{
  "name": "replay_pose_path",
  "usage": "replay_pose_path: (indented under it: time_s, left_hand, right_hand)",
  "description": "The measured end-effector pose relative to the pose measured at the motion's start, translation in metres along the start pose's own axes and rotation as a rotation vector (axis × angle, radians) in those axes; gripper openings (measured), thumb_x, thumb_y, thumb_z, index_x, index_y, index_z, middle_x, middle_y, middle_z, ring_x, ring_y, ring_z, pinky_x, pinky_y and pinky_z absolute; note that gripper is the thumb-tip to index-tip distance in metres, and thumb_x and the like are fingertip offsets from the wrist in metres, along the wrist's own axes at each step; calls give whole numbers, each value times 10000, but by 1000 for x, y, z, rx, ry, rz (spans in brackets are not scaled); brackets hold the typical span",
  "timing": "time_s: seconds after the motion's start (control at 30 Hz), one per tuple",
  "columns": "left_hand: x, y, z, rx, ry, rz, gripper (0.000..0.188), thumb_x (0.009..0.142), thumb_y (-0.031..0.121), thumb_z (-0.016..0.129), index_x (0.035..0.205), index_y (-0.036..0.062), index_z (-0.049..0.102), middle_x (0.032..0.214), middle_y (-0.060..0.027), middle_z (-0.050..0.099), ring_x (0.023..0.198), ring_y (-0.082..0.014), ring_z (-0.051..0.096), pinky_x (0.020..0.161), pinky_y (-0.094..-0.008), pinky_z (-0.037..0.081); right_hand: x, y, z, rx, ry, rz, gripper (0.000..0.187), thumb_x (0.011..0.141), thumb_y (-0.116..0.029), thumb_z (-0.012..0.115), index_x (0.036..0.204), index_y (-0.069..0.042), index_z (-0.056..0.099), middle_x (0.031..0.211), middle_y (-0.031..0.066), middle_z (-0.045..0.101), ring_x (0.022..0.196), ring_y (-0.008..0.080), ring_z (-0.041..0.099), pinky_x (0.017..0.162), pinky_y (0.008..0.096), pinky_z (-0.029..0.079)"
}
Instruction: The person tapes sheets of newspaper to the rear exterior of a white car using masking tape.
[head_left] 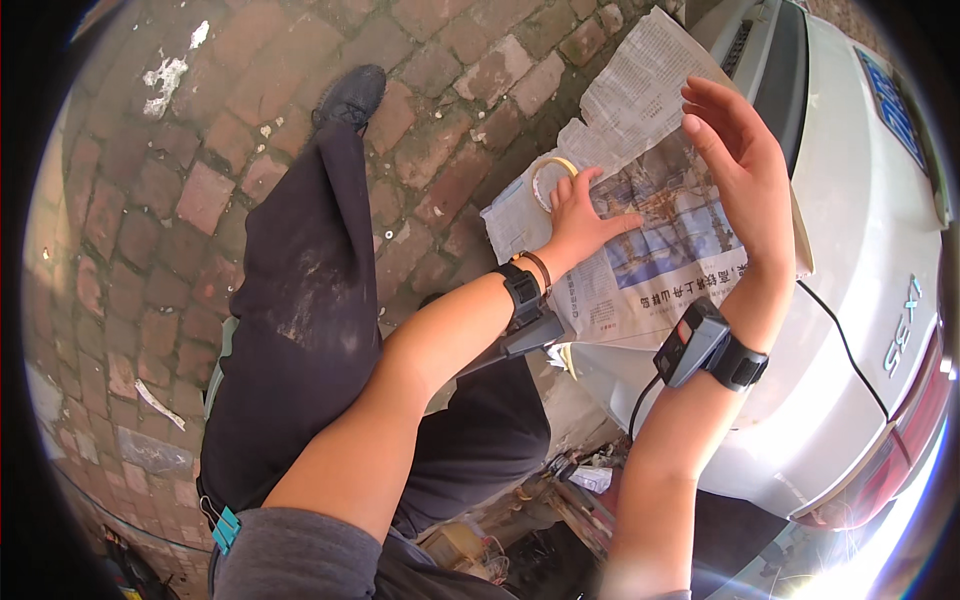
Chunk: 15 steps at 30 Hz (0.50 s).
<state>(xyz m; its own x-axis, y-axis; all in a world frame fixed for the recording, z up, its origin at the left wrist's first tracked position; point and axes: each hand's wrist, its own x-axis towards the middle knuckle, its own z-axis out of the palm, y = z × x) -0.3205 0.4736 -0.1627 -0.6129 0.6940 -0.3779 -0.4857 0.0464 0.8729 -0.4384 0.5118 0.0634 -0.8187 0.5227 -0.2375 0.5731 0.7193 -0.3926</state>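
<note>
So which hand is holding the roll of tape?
The left hand. It grips the tape roll while pressing on the newspaper. The right hand is open, holding nothing.

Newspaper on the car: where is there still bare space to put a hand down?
The newspaper has a bare patch at its top, above the right hand. Its lower strip near the wrist devices is also free. The white car is bare to the right of the paper. The middle is crowded: the left hand presses there, holding a tape roll.
</note>
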Motion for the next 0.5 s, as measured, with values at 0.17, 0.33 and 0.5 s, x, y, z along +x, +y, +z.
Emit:
replay_pose_path:
  time_s: [0.17, 0.33, 0.5]
  left_hand:
    - [7, -4, -6, -45, -103, 33, 967, 732, 620, 830, 1425, 70, 439, 1357, -212, 404, 1328, -357, 388, 1111, -468, 339]
    - [1, -15, -41, 14, 86, 11, 637, 958, 248, 662, 1478, 45, 355, 1297, -203, 588, 1142, -294, 601, 968, -400, 479]
    - [-91, 54, -104, -223, -118, 58, 596, 1004, 0, 485, 1548, 50, 247, 1220, -128, 700, 905, -159, 666, 877, -306, 505]
  right_hand:
    - [-85, -11, 5, 220, 485, 215, 293, 1005, -118, 627, 1254, 39, 632, 1215, 103, 689, 1128, 176, 650, 985, 292, 493]
    - [-145, 6, 38, 377, 511, 306, 240, 1000, -78, 622, 1206, 43, 650, 1157, 124, 702, 1089, 172, 664, 976, 286, 500]
    - [-188, 8, 72, 339, 375, 322, 290, 971, -39, 633, 1251, 37, 625, 1177, 129, 700, 1070, 189, 678, 958, 308, 526]
